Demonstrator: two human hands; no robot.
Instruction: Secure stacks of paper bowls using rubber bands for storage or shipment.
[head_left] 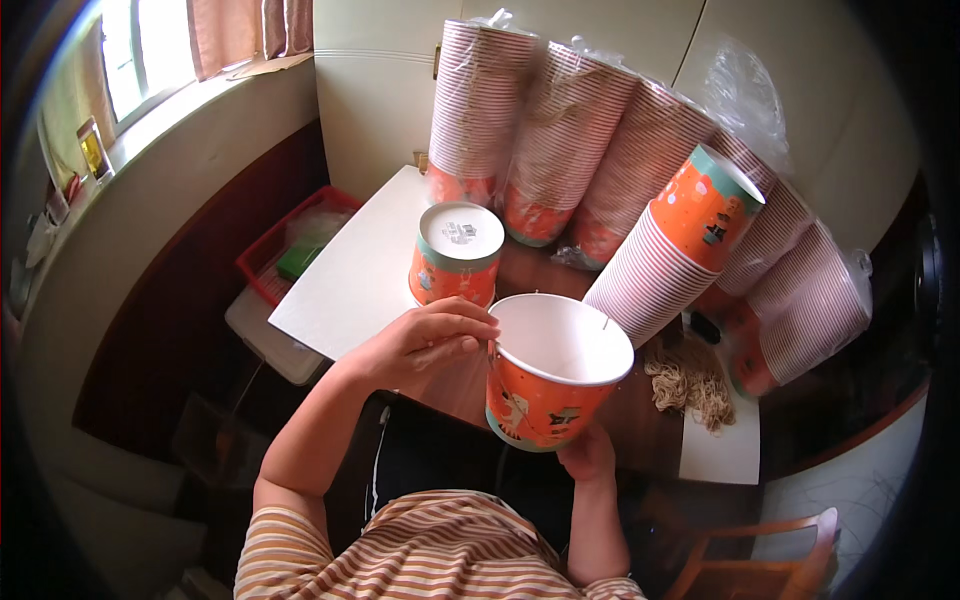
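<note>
The left hand [425, 345] pinches the rim of the orange paper bucket with white inside [553, 375] and the right hand [587, 455] grasps its base, above the table's edge (tilted); a slipping pinch could drop it.

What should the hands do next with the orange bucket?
Probably thread a handle string: the left hand pinches at the rim of the orange paper bucket, the right hand props its base, and a heap of tan strings lies on the table nearby.
</note>
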